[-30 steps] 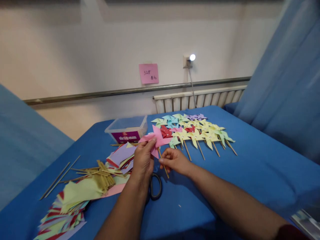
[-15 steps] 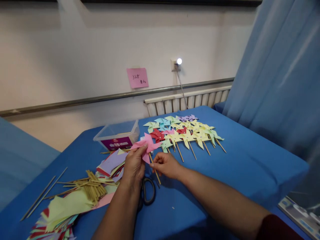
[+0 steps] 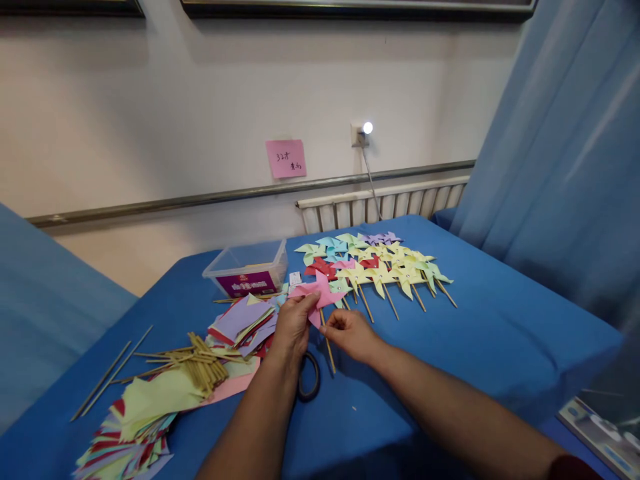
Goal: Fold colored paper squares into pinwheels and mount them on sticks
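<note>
A pink paper pinwheel (image 3: 324, 291) on a thin wooden stick is held up over the blue table. My left hand (image 3: 296, 321) is closed on it, thumb pressed against the paper near the centre. Fingers pinched, my right hand (image 3: 353, 335) is at the lower tip of the pink paper, right beside the stick (image 3: 329, 350); what lies between its fingertips looks like that paper tip. Under my left wrist, the black handle of a pair of scissors (image 3: 309, 379) shows, its blades hidden. Just beyond my hands lie finished pinwheels (image 3: 383, 277) in yellow, red, blue, green and purple.
A clear plastic box (image 3: 247, 270) with a purple label stands at the back left. Nearer are a pile of short wooden sticks (image 3: 203, 363), coloured paper sheets (image 3: 245, 323), a fan of paper pieces (image 3: 133, 433) and two long rods (image 3: 113, 373). A blue curtain (image 3: 550, 153) hangs right.
The view has shifted slightly, so everything sits a little further right. Both hands keep the same hold on the pink pinwheel, with little visible movement.
</note>
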Tool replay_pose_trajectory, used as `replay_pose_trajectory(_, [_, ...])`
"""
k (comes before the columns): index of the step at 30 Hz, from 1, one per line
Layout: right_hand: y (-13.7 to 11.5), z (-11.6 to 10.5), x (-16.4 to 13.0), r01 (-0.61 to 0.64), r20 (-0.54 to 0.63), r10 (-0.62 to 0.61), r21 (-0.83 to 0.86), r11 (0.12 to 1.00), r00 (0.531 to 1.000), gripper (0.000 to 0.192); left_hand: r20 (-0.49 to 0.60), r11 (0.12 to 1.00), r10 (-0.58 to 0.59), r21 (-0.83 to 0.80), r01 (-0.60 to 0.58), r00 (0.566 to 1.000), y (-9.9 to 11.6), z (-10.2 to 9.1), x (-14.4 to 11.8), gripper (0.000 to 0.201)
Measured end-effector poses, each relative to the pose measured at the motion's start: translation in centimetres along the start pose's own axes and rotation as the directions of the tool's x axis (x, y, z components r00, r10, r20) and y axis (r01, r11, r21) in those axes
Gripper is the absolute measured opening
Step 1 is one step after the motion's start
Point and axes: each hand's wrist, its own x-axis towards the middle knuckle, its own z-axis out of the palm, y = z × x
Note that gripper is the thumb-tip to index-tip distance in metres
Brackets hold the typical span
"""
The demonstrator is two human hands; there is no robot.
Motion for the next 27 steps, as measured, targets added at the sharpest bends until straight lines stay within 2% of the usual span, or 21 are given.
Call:
replay_pose_trajectory(5, [0.7, -1.7, -0.6, -0.029, -0.09, 0.022, -0.076, 0.997, 0.996, 0.023, 0.065, 0.996, -0.054, 0.078, 0.048, 0.996, -0.7, 0.1, -0.1, 0.029])
replay_pose_trajectory(10, [1.0, -3.7, -0.4, -0.097, -0.136, 0.078, -0.142, 0.985, 0.988, 0.028, -0.002, 0.992, -0.053, 0.114, 0.052, 0.999, -0.7, 0.1, -0.3, 0.042])
replay_pose_trajectory(14, [0.6, -3.5, -0.7, -0.095, -0.145, 0.06, -0.25, 0.964, 0.988, 0.024, 0.046, 0.993, -0.081, 0.087, 0.076, 0.996, -1.1, 0.1, -0.2, 0.034])
replay_pose_trajectory(19, [0.2, -3.2, -1.3, -0.107, -0.169, 0.046, -0.369, 0.923, 0.984, 0.023, -0.003, 0.991, -0.066, 0.119, 0.066, 0.998, -1.4, -0.1, 0.0, 0.032])
replay_pose_trajectory(24, [0.0, -4.6, -1.0, -0.225, -0.233, 0.117, -0.519, 0.825, 0.965, 0.023, -0.107, 0.985, 0.025, 0.171, -0.006, 0.994, -1.1, -0.6, 0.7, 0.039])
replay_pose_trajectory(27, [-0.1, -5.0, -0.7, -0.278, -0.251, 0.155, -0.595, 0.754, 0.956, 0.021, -0.121, 0.988, 0.063, 0.15, -0.044, 0.991, -0.8, -0.9, 1.0, 0.04])
